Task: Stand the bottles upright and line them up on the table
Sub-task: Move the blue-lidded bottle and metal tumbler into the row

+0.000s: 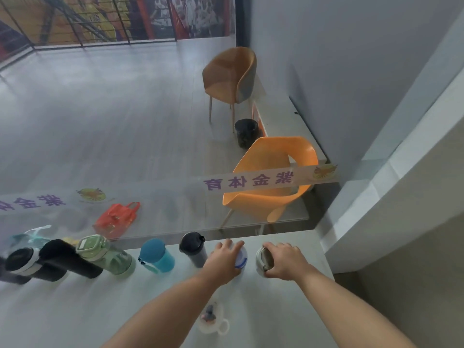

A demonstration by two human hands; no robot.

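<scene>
Several bottles stand upright in a row along the far edge of the white table, against a glass pane. From the left: a black-and-white bottle, a black bottle, a green one, a blue one and a dark grey tumbler. My left hand grips the top of a white bottle with a blue band. My right hand covers a white bottle with a metal lid clasp at the row's right end.
A clear lidded cup with something dark inside sits on the table near me. Beyond the glass are an orange chair, a brown chair, a black bin and a red bag. A wall ledge runs along the right.
</scene>
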